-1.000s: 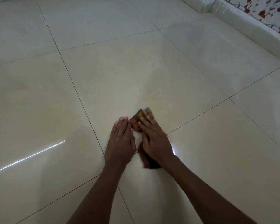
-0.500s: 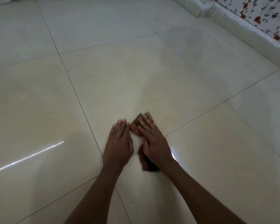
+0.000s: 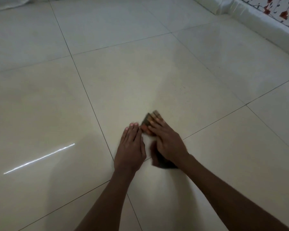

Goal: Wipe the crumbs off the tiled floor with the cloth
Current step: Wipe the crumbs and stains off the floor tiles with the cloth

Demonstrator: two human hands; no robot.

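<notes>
A small dark cloth (image 3: 147, 121) with brown and orange patches lies on the cream tiled floor (image 3: 140, 80), mostly covered by my right hand (image 3: 167, 142). That hand presses flat on it with straight fingers; a dark corner of the cloth shows under the wrist. My left hand (image 3: 131, 147) rests flat on the tile just left of the cloth, fingers straight and together, fingertips beside the cloth's edge. Crumbs are too small to make out in the dim light.
A low white ledge (image 3: 257, 25) with a floral wall covering above it runs along the far right. Something white (image 3: 7, 4) lies at the far left corner. Dark grout lines cross the floor; a bright light streak (image 3: 38, 158) reflects at the left.
Both hands and the cloth stay in nearly the same spot; the right hand looks slightly blurred, shifting a little over the cloth.
</notes>
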